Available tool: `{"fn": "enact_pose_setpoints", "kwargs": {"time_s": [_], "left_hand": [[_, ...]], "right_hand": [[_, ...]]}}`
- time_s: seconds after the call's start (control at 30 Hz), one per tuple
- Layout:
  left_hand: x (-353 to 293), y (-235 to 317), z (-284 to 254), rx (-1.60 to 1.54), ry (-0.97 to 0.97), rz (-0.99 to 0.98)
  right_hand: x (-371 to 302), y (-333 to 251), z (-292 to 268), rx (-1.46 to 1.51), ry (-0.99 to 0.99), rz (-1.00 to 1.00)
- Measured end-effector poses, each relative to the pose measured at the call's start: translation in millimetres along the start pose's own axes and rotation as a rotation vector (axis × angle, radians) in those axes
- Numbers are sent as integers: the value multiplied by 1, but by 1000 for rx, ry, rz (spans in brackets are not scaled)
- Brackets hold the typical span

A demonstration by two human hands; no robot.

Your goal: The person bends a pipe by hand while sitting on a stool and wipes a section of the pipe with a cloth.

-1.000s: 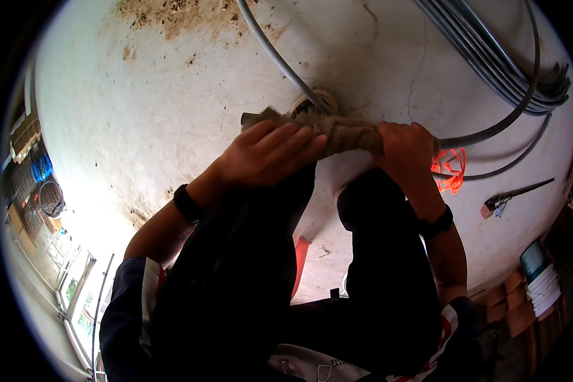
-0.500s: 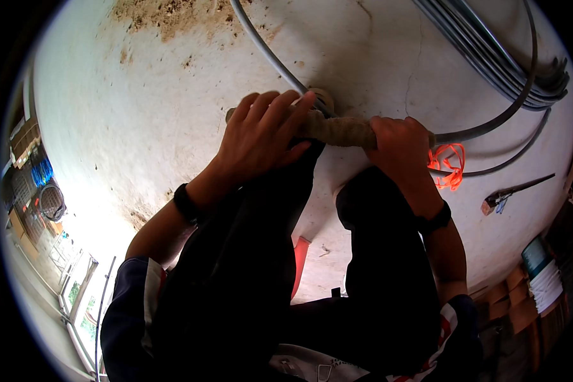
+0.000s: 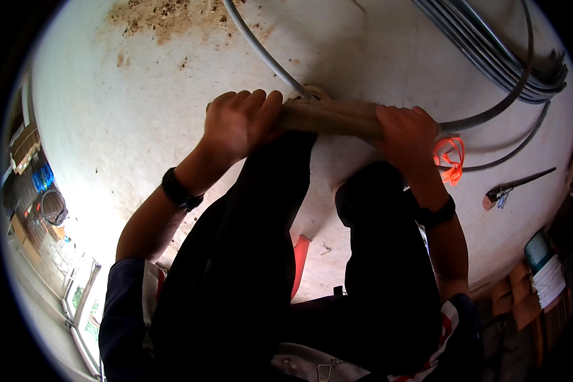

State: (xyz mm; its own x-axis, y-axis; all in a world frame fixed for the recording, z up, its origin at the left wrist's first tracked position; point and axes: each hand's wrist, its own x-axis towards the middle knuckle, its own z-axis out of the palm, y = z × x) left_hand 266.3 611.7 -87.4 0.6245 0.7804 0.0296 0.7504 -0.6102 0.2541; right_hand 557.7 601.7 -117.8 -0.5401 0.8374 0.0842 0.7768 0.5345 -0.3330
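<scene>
A brown, fuzzy, cloth-like roll [image 3: 330, 118] stretches across above my knees, fairly straight between my two hands. My left hand [image 3: 240, 121] is closed around its left end, knuckles up. Around the right end my right hand [image 3: 406, 137] is wrapped, beside the dark grey cable [image 3: 477, 123] that runs off to the right. A lighter grey cable [image 3: 261, 51] comes down from the top and passes out of sight behind the roll. Just behind the roll shows part of a tan ring-shaped thing [image 3: 313, 93]. Whether a cable runs inside the roll is hidden.
Coiled grey cable [image 3: 490, 57] lies at the upper right. Orange string [image 3: 451, 160] is next to my right hand, with a long-bladed tool [image 3: 519, 186] farther right. Brown dirt [image 3: 162, 18] is scattered at upper left. A red object [image 3: 300, 264] shows between my legs.
My left hand has moved left and closed around the roll's end; before, its fingers lay spread over it. The roll went from rumpled to straighter and smoother. My right hand shifted slightly right.
</scene>
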Motion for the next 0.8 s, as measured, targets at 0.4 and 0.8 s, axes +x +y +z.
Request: {"fn": "enact_pose_setpoints", "kwargs": {"time_s": [0.4,0.8], "left_hand": [[14,14,1,-19,-126,-54],[10,25,-1,13,-280,-192]], "right_hand": [[17,-8,10,-58,119,-52],[47,-56,16,-25,98,-95]]}}
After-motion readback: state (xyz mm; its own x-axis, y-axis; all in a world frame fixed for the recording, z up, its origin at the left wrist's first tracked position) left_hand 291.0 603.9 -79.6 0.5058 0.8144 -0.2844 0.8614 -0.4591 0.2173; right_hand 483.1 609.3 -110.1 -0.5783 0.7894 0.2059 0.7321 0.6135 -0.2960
